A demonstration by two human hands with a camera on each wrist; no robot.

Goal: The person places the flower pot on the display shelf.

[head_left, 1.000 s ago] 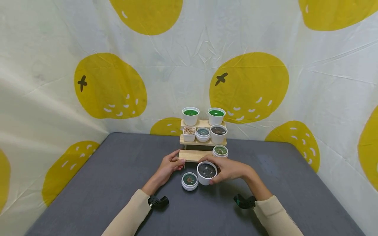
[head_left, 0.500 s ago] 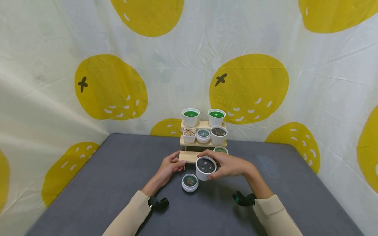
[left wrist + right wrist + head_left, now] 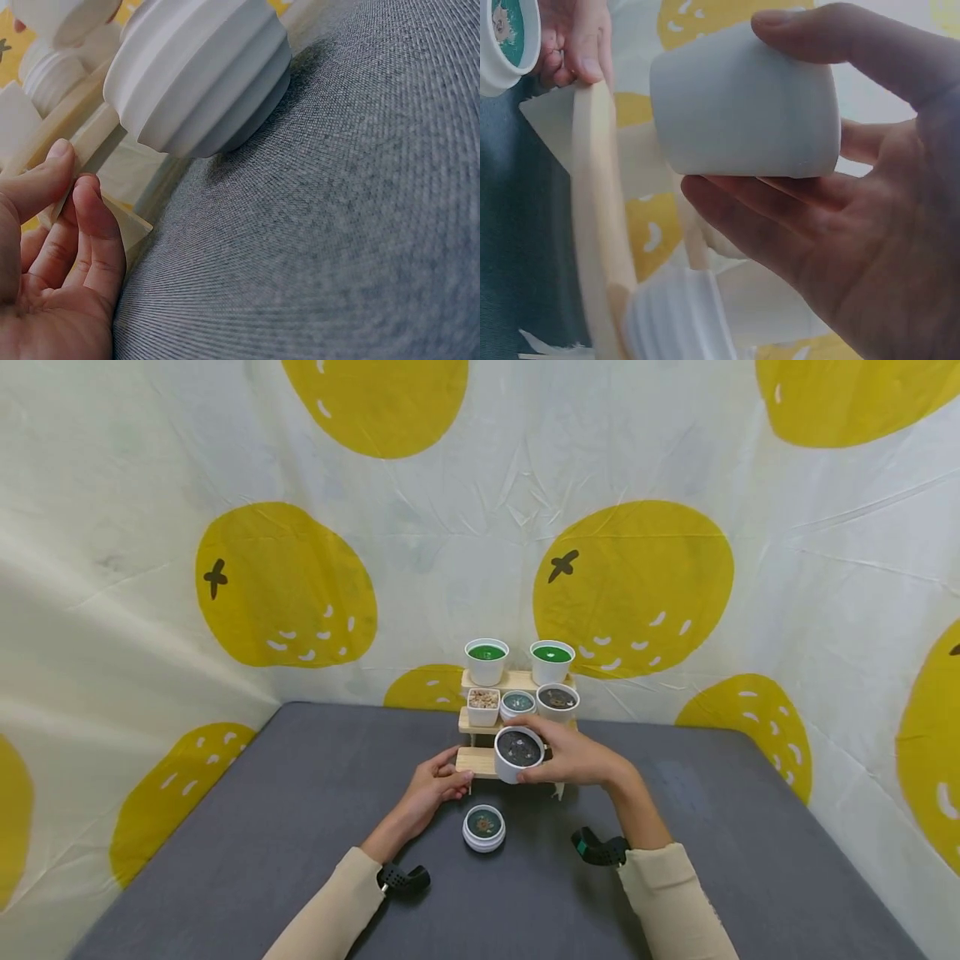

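Note:
My right hand (image 3: 573, 753) grips a white round cup (image 3: 517, 756) with a dark, flecked top, held over the lowest wooden step (image 3: 474, 763). In the right wrist view, thumb and fingers close around the cup's plain wall. My left hand (image 3: 423, 795) pinches the left end of that step, thumb on top and fingers underneath, as the left wrist view shows. In front of the step, a ribbed white jar (image 3: 483, 829) with a dark green top stands on the table. Another ribbed jar (image 3: 679, 319) sits on the lowest step's right part, hidden by my right hand in the head view.
On the middle step (image 3: 474, 728) stand a square cup of pebbly bits (image 3: 483, 707), a small blue-green-topped jar (image 3: 518, 703) and a brown-topped cup (image 3: 557, 702). Two green-topped cups, left (image 3: 486, 662) and right (image 3: 551, 662), occupy the top step (image 3: 517, 680). A fruit-patterned curtain (image 3: 450, 560) hangs behind.
My right hand has lifted the dark-topped cup from the table beside the ribbed jar, carrying it up and away to above the lowest step. The left hand keeps its pinch on the step's end.

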